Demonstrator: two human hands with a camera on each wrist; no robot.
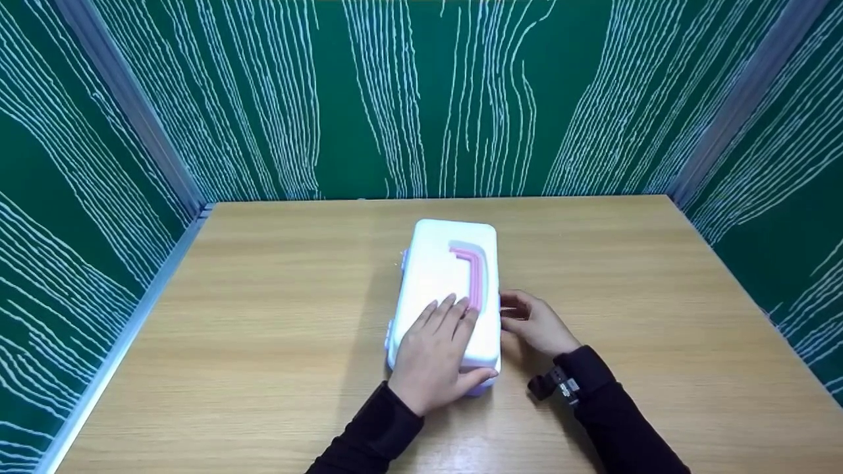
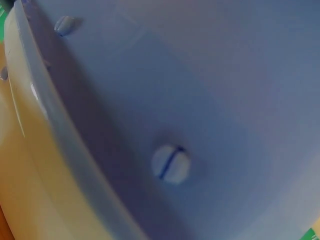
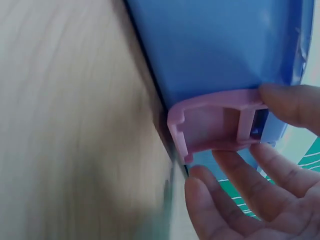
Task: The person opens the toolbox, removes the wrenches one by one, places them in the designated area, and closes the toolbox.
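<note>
A white-lidded storage box (image 1: 442, 263) stands on the table, with a pink carry handle (image 1: 475, 283) set in its lid. Spread across the lid's near part, my left hand (image 1: 435, 362) rests with straight fingers, their tips by the handle and the thumb at the near edge. My right hand (image 1: 543, 327) is at the box's right side. In the right wrist view, its thumb and fingers pinch a pink latch (image 3: 245, 122) on the blue-looking side wall (image 3: 215, 50). Close up in the left wrist view is a bluish box surface with a round slotted knob (image 2: 171, 164); no left fingers show there.
The wooden table (image 1: 263, 316) extends around the box on all sides. Green panels (image 1: 448, 99) with pale wavy lines stand behind it and at both sides. Small lavender hinges (image 1: 389, 332) stick out along the box's left edge.
</note>
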